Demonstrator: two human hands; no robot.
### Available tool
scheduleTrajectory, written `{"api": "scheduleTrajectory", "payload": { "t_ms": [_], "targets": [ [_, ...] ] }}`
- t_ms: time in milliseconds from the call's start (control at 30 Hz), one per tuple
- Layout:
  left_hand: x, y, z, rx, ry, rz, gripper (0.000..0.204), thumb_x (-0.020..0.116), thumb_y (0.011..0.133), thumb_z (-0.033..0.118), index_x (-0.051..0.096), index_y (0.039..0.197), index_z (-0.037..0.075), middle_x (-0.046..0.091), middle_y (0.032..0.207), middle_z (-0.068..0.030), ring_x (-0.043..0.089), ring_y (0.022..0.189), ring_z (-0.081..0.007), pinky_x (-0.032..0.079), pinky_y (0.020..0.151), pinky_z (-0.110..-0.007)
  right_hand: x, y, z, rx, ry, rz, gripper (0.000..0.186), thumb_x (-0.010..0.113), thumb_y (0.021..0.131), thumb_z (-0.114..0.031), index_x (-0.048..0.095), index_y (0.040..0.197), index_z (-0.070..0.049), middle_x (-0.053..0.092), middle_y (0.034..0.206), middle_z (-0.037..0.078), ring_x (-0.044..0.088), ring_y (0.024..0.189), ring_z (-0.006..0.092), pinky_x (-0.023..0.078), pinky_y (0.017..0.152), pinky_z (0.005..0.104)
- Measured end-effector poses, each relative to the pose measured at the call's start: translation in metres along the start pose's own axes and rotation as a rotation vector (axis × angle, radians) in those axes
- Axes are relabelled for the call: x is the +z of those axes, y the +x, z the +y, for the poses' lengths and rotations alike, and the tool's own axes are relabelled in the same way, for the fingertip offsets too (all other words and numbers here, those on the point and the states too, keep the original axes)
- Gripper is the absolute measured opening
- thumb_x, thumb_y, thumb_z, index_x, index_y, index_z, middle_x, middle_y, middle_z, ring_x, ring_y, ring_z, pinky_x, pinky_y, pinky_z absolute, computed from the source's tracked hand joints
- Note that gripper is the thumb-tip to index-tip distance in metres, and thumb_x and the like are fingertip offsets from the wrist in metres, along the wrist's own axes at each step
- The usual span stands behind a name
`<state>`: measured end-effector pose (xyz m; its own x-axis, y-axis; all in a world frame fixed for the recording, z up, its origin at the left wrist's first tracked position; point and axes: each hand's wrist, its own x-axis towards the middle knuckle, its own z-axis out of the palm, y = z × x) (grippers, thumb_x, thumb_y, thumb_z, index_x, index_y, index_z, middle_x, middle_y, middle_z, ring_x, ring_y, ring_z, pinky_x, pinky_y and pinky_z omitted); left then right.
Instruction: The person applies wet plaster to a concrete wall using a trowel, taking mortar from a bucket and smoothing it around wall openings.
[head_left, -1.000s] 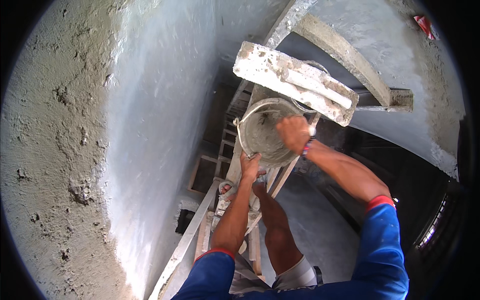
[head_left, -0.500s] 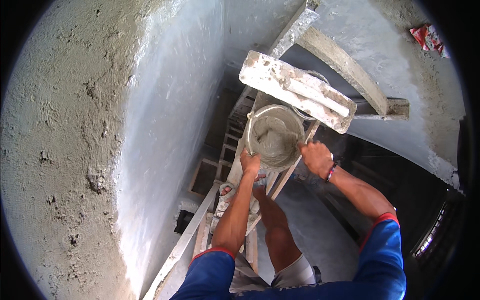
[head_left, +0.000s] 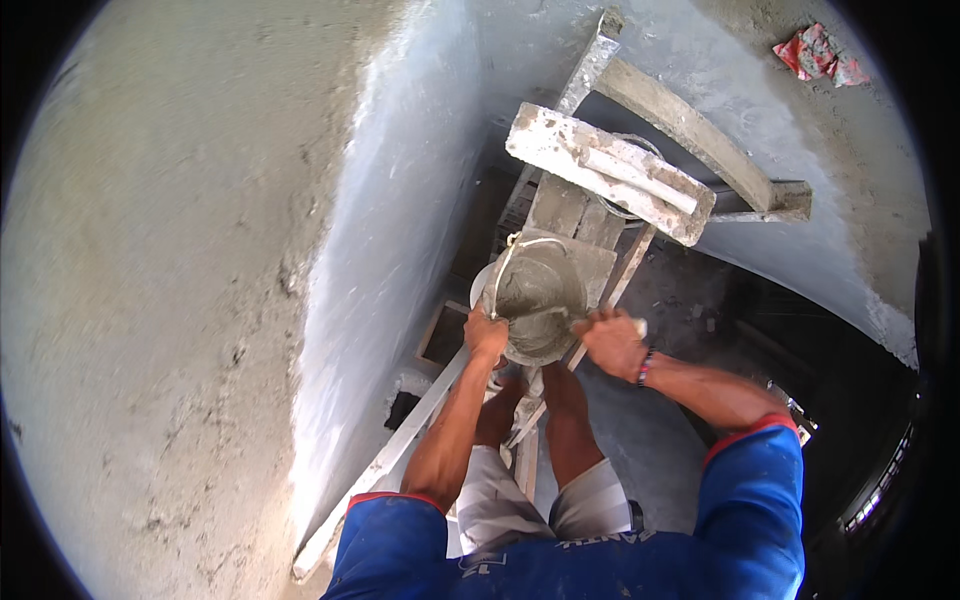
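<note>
A bucket (head_left: 575, 290) of wet grey mortar (head_left: 535, 285) is held in front of me, its mouth facing up toward me. My left hand (head_left: 487, 336) is closed on the bucket's left rim, beside the raised wire handle (head_left: 507, 255). My right hand (head_left: 612, 343) is wrapped round a trowel, and its pale handle end (head_left: 640, 328) shows past my fist. The trowel's blade reaches into the bucket, mostly hidden by mortar. Beyond the bucket, a long mortar-stained plastering float (head_left: 612, 175) lies with its grip up, over a round container that is mostly hidden.
Narrow scaffold planks (head_left: 558, 205) run away beneath the bucket. A rough plaster wall (head_left: 180, 270) with a smooth grey band stands close on my left. A curved beam (head_left: 690, 125) lies at the back. A long timber (head_left: 390, 455) slants at lower left; a red crumpled wrapper (head_left: 820, 55) lies far right.
The bucket has come nearer to my body, away from the float, and planks now show between them. Both hands moved with it. The right hand has shifted closer to the bucket's near side.
</note>
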<state>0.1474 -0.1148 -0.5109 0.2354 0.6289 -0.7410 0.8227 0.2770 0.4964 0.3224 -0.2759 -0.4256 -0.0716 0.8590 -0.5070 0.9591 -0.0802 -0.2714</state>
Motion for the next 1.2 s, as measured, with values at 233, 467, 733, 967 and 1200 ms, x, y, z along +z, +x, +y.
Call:
{"api": "scheduleTrajectory", "payload": {
  "t_ms": [233,467,733,967,1200],
  "targets": [
    [-0.077,-0.096,0.03,0.056,0.01,0.073,0.054,0.061,0.072,0.002,0.058,0.125,0.01,0.068,0.101,-0.0214,0.065,0.099,-0.038,0.05,0.088,-0.042,-0.103,-0.066,0.008,0.357,0.234,0.012,0.023,0.055,0.083,-0.015,0.058,0.103,-0.005,0.064,0.089,0.02,0.065,0.082,0.0359,0.053,0.069,0.0448],
    [-0.144,-0.175,0.064,0.151,-0.251,0.101,0.056,0.059,0.072,-0.002,0.057,0.127,0.008,0.069,0.102,-0.0179,0.067,0.097,-0.03,0.05,0.087,-0.036,-0.137,-0.084,-0.067,0.299,0.249,0.1,0.022,0.054,0.084,-0.016,0.057,0.101,-0.003,0.065,0.087,0.021,0.066,0.079,0.0384,0.054,0.068,0.0469],
    [-0.197,-0.237,0.108,0.143,-0.292,0.118,0.053,0.054,0.074,-0.015,0.056,0.125,0.0,0.066,0.109,-0.0134,0.061,0.097,-0.0198,0.048,0.085,-0.032,-0.211,-0.095,-0.148,0.119,0.61,0.097,0.026,0.056,0.081,-0.017,0.057,0.101,-0.001,0.063,0.074,0.027,0.064,0.075,0.0438,0.051,0.07,0.0519],
    [-0.238,-0.288,0.121,0.169,-0.359,0.095,0.053,0.053,0.075,-0.015,0.055,0.125,-0.001,0.066,0.11,-0.0143,0.063,0.094,-0.0209,0.051,0.08,-0.034,-0.229,-0.139,-0.149,0.083,0.546,0.18,0.03,0.058,0.083,-0.031,0.056,0.098,-0.004,0.062,0.071,0.024,0.062,0.07,0.044,0.049,0.064,0.0533],
    [-0.247,-0.301,0.108,0.079,-0.34,0.121,0.047,0.06,0.069,-0.001,0.063,0.116,0.002,0.069,0.102,-0.0124,0.064,0.094,-0.0225,0.051,0.082,-0.037,-0.224,-0.157,-0.139,0.004,0.475,0.205,0.038,0.051,0.087,-0.044,0.056,0.104,-0.01,0.064,0.072,0.024,0.063,0.07,0.0446,0.05,0.064,0.0556]
  ]
}}
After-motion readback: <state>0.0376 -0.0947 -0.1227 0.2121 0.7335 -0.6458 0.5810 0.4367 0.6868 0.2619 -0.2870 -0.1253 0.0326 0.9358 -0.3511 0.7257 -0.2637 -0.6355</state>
